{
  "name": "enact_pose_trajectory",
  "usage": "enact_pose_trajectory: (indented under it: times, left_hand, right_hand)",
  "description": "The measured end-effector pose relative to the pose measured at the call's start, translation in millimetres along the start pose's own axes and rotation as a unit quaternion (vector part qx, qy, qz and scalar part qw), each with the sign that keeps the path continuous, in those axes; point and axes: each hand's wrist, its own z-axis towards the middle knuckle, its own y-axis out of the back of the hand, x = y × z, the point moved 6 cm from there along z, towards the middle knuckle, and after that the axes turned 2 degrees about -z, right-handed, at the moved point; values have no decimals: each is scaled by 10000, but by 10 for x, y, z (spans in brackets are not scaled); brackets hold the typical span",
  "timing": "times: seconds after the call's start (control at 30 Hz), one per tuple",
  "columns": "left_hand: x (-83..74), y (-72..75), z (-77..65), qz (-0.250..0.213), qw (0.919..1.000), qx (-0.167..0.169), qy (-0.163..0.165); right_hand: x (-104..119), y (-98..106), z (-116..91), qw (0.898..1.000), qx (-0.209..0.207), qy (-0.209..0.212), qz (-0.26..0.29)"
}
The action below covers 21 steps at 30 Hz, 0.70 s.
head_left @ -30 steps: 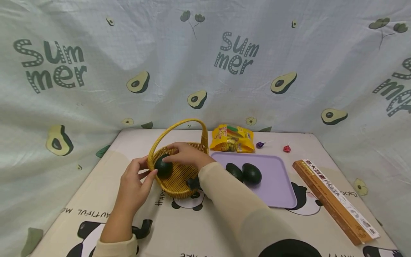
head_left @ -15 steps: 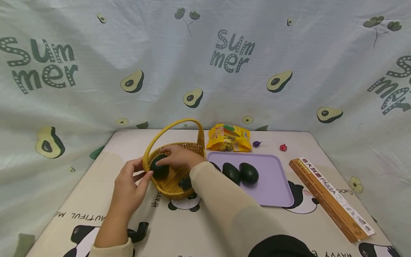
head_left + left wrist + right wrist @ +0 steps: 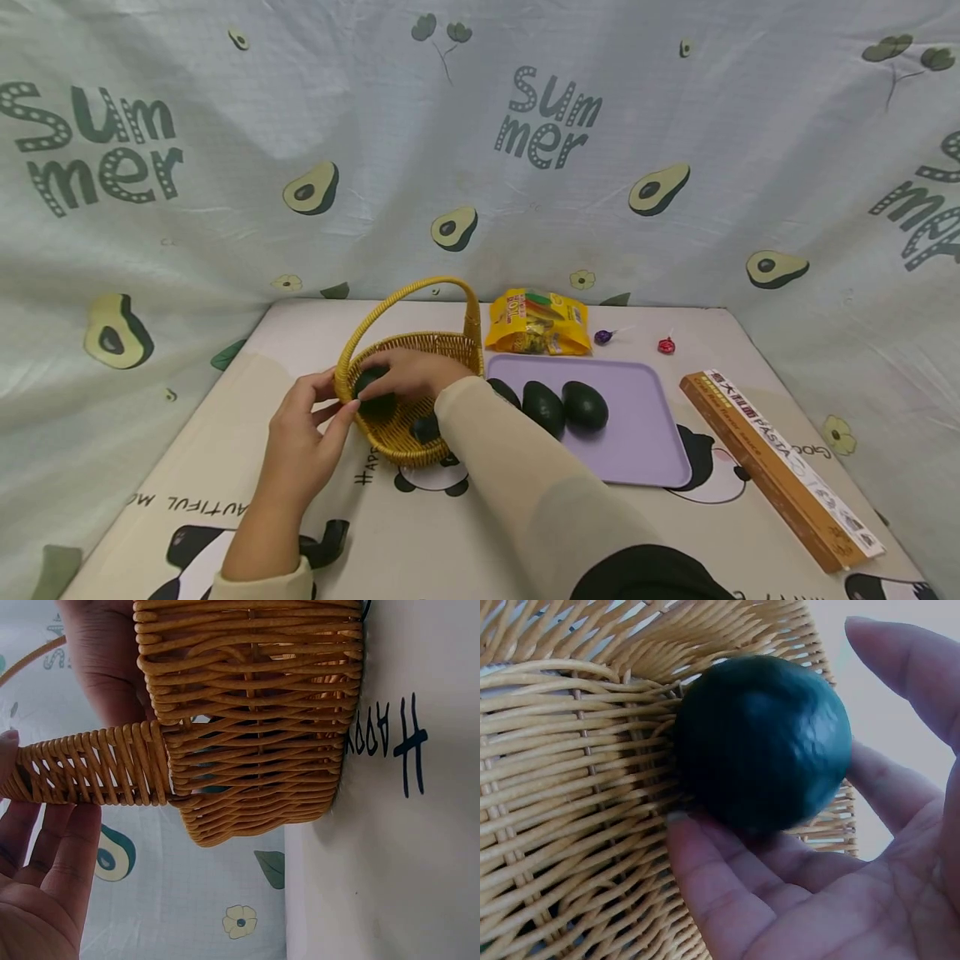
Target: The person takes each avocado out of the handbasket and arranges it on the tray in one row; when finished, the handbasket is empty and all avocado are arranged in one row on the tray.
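Note:
A yellow wicker basket [image 3: 408,429] with a tall handle stands on the table. My left hand [image 3: 311,442] pinches the lower end of its handle between thumb and fingers, also seen in the left wrist view with the handle [image 3: 90,766]. Reaching into the basket, my right hand [image 3: 408,372] is at a dark green avocado [image 3: 761,742] by the left wall. In the right wrist view the fingers touch the avocado from below and behind, while the thumb lies apart from it. Part of the avocado is hidden under the hand.
Right of the basket, a purple tray [image 3: 637,442] bears avocados [image 3: 585,406], partly behind the right sleeve. A yellow candy bag [image 3: 537,322], a purple lollipop [image 3: 603,337] and a red one [image 3: 666,345] lie behind. A long pasta box [image 3: 780,471] lies at the right.
My right hand has shifted leftward over the avocado and dipped slightly. Its sleeve now uncovers a third avocado on the tray. The left hand keeps its hold on the handle.

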Motion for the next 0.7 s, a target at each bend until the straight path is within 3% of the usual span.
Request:
enact_pose_trajectory:
  times: [0.2, 0.37, 0.53, 0.7]
  left_hand:
    - [-13, -10, 1, -19, 10000, 33, 28]
    - [-16, -15, 2, -7, 9999, 59, 93]
    - [-12, -11, 7, -3, 9999, 51, 90]
    - [-3, 2, 10, 8, 10000, 33, 65]
  right_hand:
    - [23, 58, -22, 9943, -549, 151, -906]
    - [23, 101, -47, 9878, -701, 78, -1387]
    - [-11, 140, -49, 9865, -754, -42, -1452]
    - [-39, 192, -57, 9891, -885, -43, -1179]
